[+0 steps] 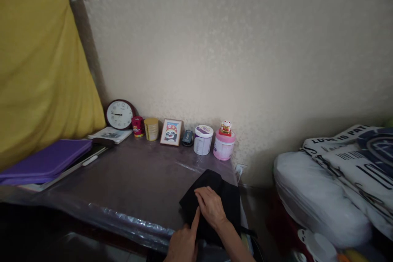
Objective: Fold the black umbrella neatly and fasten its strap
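Two hands, the left hand [182, 245] and the right hand [211, 206], are placed at a black cloth item [231, 200], which is spread beneath the right fingers. The left index finger [195, 220] is held straight, just beside the right hand; the right fingers are set close together. Whether any fabric is pinched cannot be told. Beyond the fingertips, a pink jar [224, 150] is seen.

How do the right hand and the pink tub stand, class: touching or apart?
Apart. The head view shows it: black fabric and a strip of tabletop lie between the right hand and the pink tub.
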Demonstrator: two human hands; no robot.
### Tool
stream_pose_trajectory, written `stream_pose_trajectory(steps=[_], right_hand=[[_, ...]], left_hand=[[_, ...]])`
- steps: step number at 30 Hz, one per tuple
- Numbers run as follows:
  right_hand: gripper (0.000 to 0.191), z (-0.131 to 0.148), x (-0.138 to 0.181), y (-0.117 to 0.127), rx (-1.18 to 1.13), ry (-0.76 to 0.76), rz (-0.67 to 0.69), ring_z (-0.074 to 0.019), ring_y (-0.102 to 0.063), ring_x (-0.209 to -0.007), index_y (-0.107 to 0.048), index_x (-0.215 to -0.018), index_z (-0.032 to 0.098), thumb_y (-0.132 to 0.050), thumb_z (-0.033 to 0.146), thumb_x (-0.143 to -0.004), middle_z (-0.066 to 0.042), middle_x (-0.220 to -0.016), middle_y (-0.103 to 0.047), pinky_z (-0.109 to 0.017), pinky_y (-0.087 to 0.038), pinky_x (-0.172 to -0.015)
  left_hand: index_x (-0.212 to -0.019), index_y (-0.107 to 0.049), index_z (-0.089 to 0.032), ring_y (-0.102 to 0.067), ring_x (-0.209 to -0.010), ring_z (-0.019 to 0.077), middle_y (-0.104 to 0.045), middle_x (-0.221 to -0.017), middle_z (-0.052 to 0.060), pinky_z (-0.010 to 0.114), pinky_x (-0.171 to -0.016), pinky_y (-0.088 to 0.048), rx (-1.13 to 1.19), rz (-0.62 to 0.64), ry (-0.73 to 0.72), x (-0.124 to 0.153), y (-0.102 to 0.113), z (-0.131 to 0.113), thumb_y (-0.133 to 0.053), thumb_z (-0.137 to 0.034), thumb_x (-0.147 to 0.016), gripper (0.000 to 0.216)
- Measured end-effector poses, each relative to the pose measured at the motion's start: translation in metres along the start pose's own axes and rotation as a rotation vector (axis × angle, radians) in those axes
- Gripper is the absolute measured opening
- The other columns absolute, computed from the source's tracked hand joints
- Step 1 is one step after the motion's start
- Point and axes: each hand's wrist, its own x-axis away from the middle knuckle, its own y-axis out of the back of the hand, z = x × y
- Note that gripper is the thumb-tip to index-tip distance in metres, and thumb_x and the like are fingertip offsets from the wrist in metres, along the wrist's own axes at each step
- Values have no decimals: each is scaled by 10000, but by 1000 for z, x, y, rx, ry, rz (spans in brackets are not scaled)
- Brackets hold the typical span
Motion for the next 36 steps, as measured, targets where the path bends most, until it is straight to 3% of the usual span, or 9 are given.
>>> stream_pose_trajectory(steps=[5,10,14,19,27,32,34,36], right_hand=[[214,-2,17,5,-82,103,93,-125,-521,-983,-605,-912,238,-394,225,-879,-2,-936,-640,-336,-284,-985],[239,-23,-2,0,-8,113,183,-130,-445,-1113,-621,-948,251,-395,293,-883,3,-1014,-632,-358,-213,-1026],[266,-40,-21,0,54,129,244,-136,-455,-1102,-635,-920,265,-374,307,-891,9,-993,-637,-370,-223,-1010],[229,-62,-36,-3,167,122,214,-144,-490,-1032,-642,-892,242,-417,286,-874,-5,-953,-644,-358,-251,-977],[241,-90,-49,-9,274,-70,188,-130,-546,-897,-639,-874,227,-398,204,-873,-11,-946,-647,-266,-369,-812],[253,-71,-48,-3,281,-178,35,-212,-474,-1079,-614,-968,157,-384,208,-875,-95,-1078,-608,-406,-274,-944],[248,-51,-39,-5,183,-87,4,-186,-461,-1099,-610,-976,180,-391,245,-879,-71,-1068,-615,-373,-271,-961],[234,-33,-28,-10,81,68,110,-147,-493,-1054,-627,-909,215,-404,277,-877,-33,-965,-649,-328,-292,-956]], left_hand=[[-1376,-42,-171,-602,-911,253,-620,-1034,123,347,-748,-456,11,44,42,1,9,-6,-417,-71,-701,778],[-1370,-1,-145,-610,-884,264,-646,-978,125,364,-747,-455,22,37,110,-3,8,-8,-461,-103,-706,809],[-1366,-14,-103,-610,-880,264,-649,-967,145,361,-753,-450,30,57,127,-7,7,-8,-465,-127,-714,793],[-1367,-17,-89,-604,-898,261,-646,-980,147,358,-764,-441,34,110,140,-7,11,-9,-456,-172,-734,775],[-1374,-7,-98,-594,-931,242,-641,-1004,138,335,-774,-416,170,83,169,-6,-3,-1,-451,-244,-753,778],[-1370,-8,-64,-592,-924,238,-637,-1001,148,345,-782,-412,126,76,154,-6,-5,-4,-415,-235,-778,738],[-1368,-10,-57,-592,-926,240,-636,-1004,149,347,-781,-414,110,82,148,-7,-7,-5,-419,-225,-774,741],[-1369,-22,-59,-593,-921,240,-639,-998,142,344,-775,-414,95,72,143,-6,-9,-4,-414,-224,-773,732]])
